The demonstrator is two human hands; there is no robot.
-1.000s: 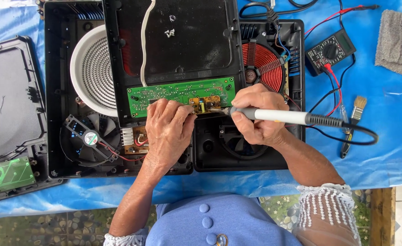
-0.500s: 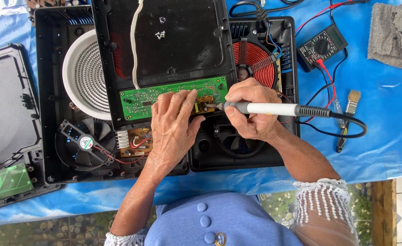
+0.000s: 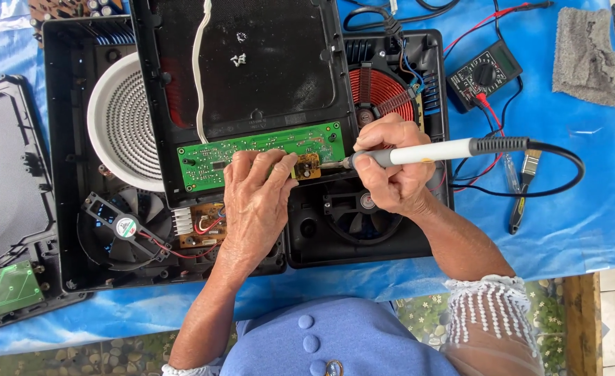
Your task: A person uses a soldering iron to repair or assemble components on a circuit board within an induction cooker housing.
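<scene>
A soldering step is in hand. The soldering iron (image 3: 433, 151), white-barrelled with a dark grip and black cord, is held closed in the right hand (image 3: 390, 174), and its tip is brought to the small brown board (image 3: 307, 166) at the lower right end of the green circuit board (image 3: 259, 157). The left hand (image 3: 255, 198) is laid flat, fingers pressed on the green circuit board just left of the brown board; nothing is gripped by it. The green circuit board lies along the lower edge of the black panel (image 3: 252, 63) of the opened induction cooker (image 3: 71, 209).

As a judgement, a steady tip on the joint and a firmly pinned board are called for next.

Left of the green circuit board a white coil disc (image 3: 123, 125) is seen, and below it a fan (image 3: 128, 228) bearing a small round label. Right of the board a red coil (image 3: 380, 90), a black multimeter (image 3: 484, 73), a brush (image 3: 523, 188) and a grey cloth (image 3: 586, 56) rest on the blue-covered desk (image 3: 572, 223).
</scene>
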